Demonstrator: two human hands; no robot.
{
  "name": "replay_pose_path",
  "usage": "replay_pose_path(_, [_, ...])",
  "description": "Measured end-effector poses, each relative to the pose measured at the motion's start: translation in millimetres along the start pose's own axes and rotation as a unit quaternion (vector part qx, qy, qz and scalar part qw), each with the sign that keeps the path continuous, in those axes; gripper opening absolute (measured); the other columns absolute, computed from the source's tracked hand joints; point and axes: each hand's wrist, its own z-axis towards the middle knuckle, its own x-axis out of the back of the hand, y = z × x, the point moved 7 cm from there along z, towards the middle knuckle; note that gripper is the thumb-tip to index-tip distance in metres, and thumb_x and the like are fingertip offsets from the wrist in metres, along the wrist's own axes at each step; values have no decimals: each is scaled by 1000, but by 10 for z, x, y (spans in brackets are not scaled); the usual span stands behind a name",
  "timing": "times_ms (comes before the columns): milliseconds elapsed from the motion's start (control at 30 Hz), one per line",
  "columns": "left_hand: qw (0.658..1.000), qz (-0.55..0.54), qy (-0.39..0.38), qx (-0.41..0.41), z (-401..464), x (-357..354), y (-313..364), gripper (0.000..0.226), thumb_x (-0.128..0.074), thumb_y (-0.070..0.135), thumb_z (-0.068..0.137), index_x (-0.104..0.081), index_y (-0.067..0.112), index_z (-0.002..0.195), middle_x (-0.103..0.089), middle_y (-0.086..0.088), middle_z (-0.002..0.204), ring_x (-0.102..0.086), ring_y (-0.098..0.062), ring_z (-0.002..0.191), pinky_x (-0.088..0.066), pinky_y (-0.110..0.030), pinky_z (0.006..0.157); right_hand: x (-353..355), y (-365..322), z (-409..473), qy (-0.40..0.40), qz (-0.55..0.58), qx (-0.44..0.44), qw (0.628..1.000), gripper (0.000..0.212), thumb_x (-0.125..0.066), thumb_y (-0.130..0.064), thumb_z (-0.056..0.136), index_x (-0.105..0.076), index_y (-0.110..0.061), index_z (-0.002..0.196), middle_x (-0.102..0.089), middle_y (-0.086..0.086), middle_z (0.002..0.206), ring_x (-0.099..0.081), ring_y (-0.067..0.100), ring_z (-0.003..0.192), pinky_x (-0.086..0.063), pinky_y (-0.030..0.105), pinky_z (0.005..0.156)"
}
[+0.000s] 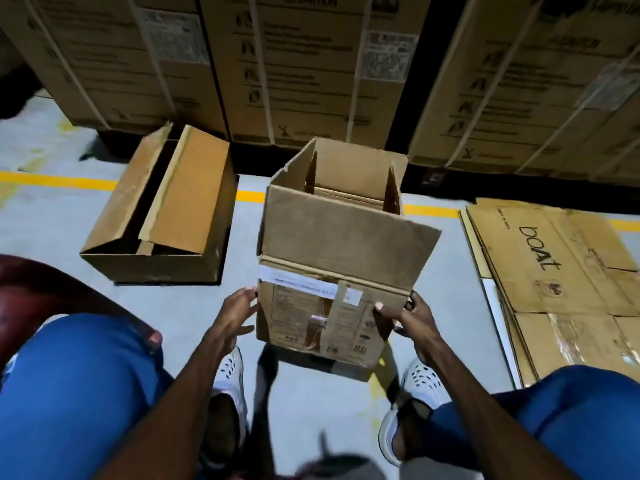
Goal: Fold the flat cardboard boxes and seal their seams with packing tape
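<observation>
Steadying the erected box [322, 317] at centre, left hand [239, 306] flat against its side and right hand [398, 315] gripping its corner, with top flaps untaped, another box [162, 216] at ten o'clock unsealed, flat cardboard [554, 271] at three o'clock unfolded.

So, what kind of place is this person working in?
Probably a warehouse or stockroom. Large strapped cartons stand stacked in a row behind, a yellow line is painted on the grey concrete floor, and flattened boxes lie piled at the right.
</observation>
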Motion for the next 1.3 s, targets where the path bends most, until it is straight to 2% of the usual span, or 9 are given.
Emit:
replay_pose_path(200, [999, -43, -7, 10, 25, 239, 38, 71, -22, 69, 97, -60, 15, 122, -62, -6, 127, -56, -25, 121, -40, -53, 106, 193, -59, -129, -2, -110, 100, 989, 108, -91, -3, 67, -31, -27, 154, -46, 0, 152, -49, 23, 135, -53, 39, 101])
replay_pose_path(333, [998, -33, -46, -33, -104, 202, 309, 91, -28, 87, 77, -58, 20, 130, -64, -4, 128, -60, -23, 118, -48, -49, 95, 449, -79, -358, -34, -317, 214, 923, 127, -92, -20, 69, -6, -38, 160, -15, -11, 166, -21, 15, 152, -42, 46, 112])
replay_pose_path(500, [976, 165, -61, -125, -325, -142, 599, 67, -65, 60, 87, -51, 19, 138, -61, -5, 129, -61, -23, 116, -56, -39, 79, 399, -638, -686, -66, -438, 342, 829, 117, -79, -60, 75, -3, -35, 161, -11, -13, 168, -24, 14, 151, -40, 37, 107])
replay_pose_path(633, [942, 277, -38, -184, -378, -337, 663, 55, -65, 32, 96, -47, 11, 144, -60, -13, 130, -64, -30, 106, -59, -34, 69, -57, -868, -833, -178, -584, 443, 656, 93, -57, -71, 86, -22, -26, 159, -18, -3, 167, -20, 19, 153, -36, 50, 116])
replay_pose_path(767, [874, 434, -4, -221, -385, -334, 766, 37, -59, 23, 97, -54, 4, 128, -66, -21, 121, -65, -36, 99, -52, -37, 77, -382, -662, -666, -268, -756, 315, 508, 88, -32, -83, 88, -26, -30, 158, -22, -1, 166, 3, 20, 156, 0, 59, 123])
replay_pose_path(900, [775, 607, 1, -174, -387, -165, 829, 58, -59, 17, 97, -31, 2, 145, -60, -25, 126, -62, -38, 109, -50, -39, 82, -110, -779, -494, -178, -795, 215, 538, 101, -15, -91, 80, -39, -27, 153, -32, 10, 162, -12, 18, 155, -3, 57, 123])
replay_pose_path(1000, [736, 661, 0, -145, -325, 0, 890, 91, -60, 18, 98, 8, 6, 157, -55, -27, 135, -60, -38, 115, -50, -43, 92, 192, -724, -421, -110, -803, 183, 557, 119, 4, -97, 67, -46, -26, 148, -49, 12, 151, -20, 20, 152, -10, 55, 122])
replay_pose_path(1100, [705, 691, -4, -156, -288, 46, 984, 98, -61, 25, 99, 17, 11, 156, -56, -25, 136, -59, -38, 116, -46, -44, 92, 271, -663, -370, -45, -795, 170, 580, 117, 0, -99, 69, -60, -25, 136, -64, 14, 132, -34, 23, 146, -12, 57, 120])
replay_pose_path(1300, [730, 667, -17, -144, -175, -57, 1096, 98, -73, 25, 90, -2, 11, 156, -55, -21, 134, -60, -34, 104, -54, -43, 84, 292, -714, -268, 90, -751, 166, 632, 102, -15, -99, 69, -65, -12, 87, -59, 3, 63, -67, 18, 74, -25, 60, 115])
